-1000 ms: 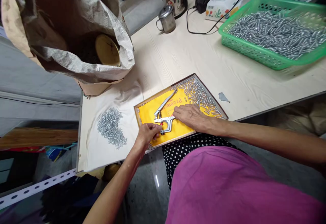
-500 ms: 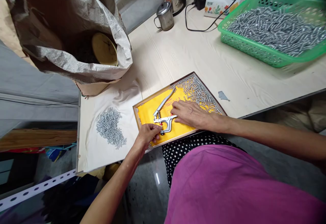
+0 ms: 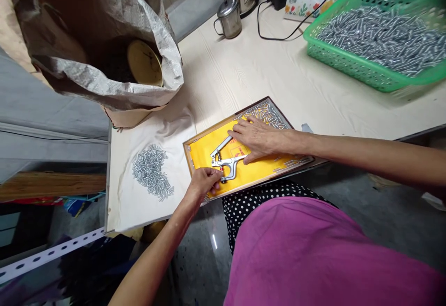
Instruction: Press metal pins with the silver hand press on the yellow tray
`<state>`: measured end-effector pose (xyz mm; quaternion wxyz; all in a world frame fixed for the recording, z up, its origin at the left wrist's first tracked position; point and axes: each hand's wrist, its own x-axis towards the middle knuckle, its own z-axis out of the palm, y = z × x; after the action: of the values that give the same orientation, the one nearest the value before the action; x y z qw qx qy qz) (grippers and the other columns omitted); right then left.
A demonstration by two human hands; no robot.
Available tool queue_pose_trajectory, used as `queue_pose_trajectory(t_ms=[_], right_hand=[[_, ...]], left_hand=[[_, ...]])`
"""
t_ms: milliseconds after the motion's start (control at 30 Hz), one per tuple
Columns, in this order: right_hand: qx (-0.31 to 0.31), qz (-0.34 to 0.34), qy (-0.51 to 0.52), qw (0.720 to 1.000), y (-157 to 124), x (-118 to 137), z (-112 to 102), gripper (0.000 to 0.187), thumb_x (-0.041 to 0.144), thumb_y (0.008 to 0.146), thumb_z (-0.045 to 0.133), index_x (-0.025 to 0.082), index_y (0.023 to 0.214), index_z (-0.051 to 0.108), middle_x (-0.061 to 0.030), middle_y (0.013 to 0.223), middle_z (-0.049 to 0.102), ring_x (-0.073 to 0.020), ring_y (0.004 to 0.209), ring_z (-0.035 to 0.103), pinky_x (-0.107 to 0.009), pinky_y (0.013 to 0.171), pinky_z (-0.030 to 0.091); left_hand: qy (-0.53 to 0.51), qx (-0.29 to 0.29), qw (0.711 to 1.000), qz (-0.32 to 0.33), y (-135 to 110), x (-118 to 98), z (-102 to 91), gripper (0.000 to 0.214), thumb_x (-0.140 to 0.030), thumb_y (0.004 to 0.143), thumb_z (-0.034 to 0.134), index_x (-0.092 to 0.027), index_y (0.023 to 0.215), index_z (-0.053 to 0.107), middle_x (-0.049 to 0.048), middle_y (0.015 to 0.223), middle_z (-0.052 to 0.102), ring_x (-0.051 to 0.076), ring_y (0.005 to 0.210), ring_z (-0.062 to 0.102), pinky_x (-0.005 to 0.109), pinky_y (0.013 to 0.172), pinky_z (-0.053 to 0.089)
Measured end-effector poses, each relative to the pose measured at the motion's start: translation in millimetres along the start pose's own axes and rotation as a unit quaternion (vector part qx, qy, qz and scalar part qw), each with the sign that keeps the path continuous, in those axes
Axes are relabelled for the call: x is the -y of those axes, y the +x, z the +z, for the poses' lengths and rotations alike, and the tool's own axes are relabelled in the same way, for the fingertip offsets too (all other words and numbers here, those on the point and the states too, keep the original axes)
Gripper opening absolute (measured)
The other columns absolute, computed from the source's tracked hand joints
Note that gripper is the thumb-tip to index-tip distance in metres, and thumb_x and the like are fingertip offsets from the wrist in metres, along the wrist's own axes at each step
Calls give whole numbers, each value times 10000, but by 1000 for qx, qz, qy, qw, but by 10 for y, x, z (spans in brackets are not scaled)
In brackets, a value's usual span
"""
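Note:
Snap-fastener pliers (image 3: 228,162) with silver handles, a spring and a small red part lie over the yellow bottom of a shallow tray (image 3: 209,134). My right hand (image 3: 257,136) spans both pliers handles, fingers over the upper one and thumb at the lower. At the jaw end, my left hand (image 3: 206,180) is closed in a pinch; what sits between the fingertips is too small to make out. Small silver metal pieces (image 3: 268,113) lie heaped in the tray's far right corner, partly behind my right hand.
A pile of similar metal pieces (image 3: 151,171) rests on white cloth at the left. Behind stands an open woven sack (image 3: 139,97) with a yellow container (image 3: 144,62) inside. A green basket (image 3: 348,67) full of metal pieces, a metal cup (image 3: 230,20) and a black cable (image 3: 278,39) are farther back.
My right hand has moved up and opened wider, from the lower handle to across both handles. The upper handle has swung lower, towards the other. My left hand stays at the jaw.

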<state>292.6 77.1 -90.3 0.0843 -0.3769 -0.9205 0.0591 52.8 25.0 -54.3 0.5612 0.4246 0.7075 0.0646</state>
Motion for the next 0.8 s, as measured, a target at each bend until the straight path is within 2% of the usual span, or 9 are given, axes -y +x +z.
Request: queue_pose_trajectory(t_ms=[167,233,300,367,400,467,533,667,800], right_hand=[[8,-6,15,1000,-48,38,-33,531,563,813,718,122,1086,609,-116,1067,600,-276,996,486,-400,883,338],[4,-10,25,1000,-73,44,-18,442,511,844,713,136,1054,612,-109,1056,603,-263,974,487,-379,851,338],[3,-10,31,999,-90,52,3,408,480,863,707,133,1055,613,-115,1065,603,-260,970,487,-363,819,342],[3,-6,32,999,-96,67,19,411,458,868,709,120,1081,610,-125,1079,602,-261,975,486,-353,794,348],[4,-5,33,999,-95,78,23,421,449,868,711,112,1099,608,-129,1081,602,-263,978,486,-351,787,351],[6,-3,35,999,-87,103,26,444,441,869,711,98,1130,603,-134,1076,606,-264,981,487,-351,784,356],[6,-2,40,999,-82,122,22,480,478,885,685,86,1149,601,-139,1061,613,-263,972,492,-357,792,362],[1,4,49,999,-114,119,-18,566,550,853,691,94,1174,595,-140,1077,622,-263,968,504,-369,817,388],[26,35,9,999,-182,123,-78,623,548,804,734,81,1190,590,-152,1103,619,-282,996,505,-385,844,404]], left_hand=[[28,9,1000,-1,5,20,-13,352,-423,714,819,-153,596,625,-21,416,543,78,340,431,194,380,306],[80,-20,996,31,-24,43,-9,340,-402,759,781,-165,580,615,-16,439,540,96,380,451,209,414,331],[147,-102,976,122,-68,56,23,263,-348,792,752,-172,626,648,19,570,609,139,517,542,240,520,424],[196,-177,934,242,-102,33,93,138,-311,800,750,-181,776,710,76,820,686,213,767,627,311,737,506],[212,-190,912,295,-104,4,141,153,-309,796,759,-189,884,725,103,963,695,255,908,629,359,857,503],[240,-171,881,370,-69,-85,245,337,-323,783,782,-195,1084,700,143,1198,655,326,1141,562,445,1041,426],[269,-131,863,408,19,-190,326,487,-319,788,780,-180,1231,635,168,1338,591,360,1277,471,488,1130,342],[343,-59,844,409,225,-321,338,657,-280,815,743,-130,1403,489,203,1373,553,370,1259,482,507,1106,362],[419,-56,805,415,280,-331,274,720,-260,792,759,-137,1428,444,178,1329,560,347,1196,514,491,1062,410]])
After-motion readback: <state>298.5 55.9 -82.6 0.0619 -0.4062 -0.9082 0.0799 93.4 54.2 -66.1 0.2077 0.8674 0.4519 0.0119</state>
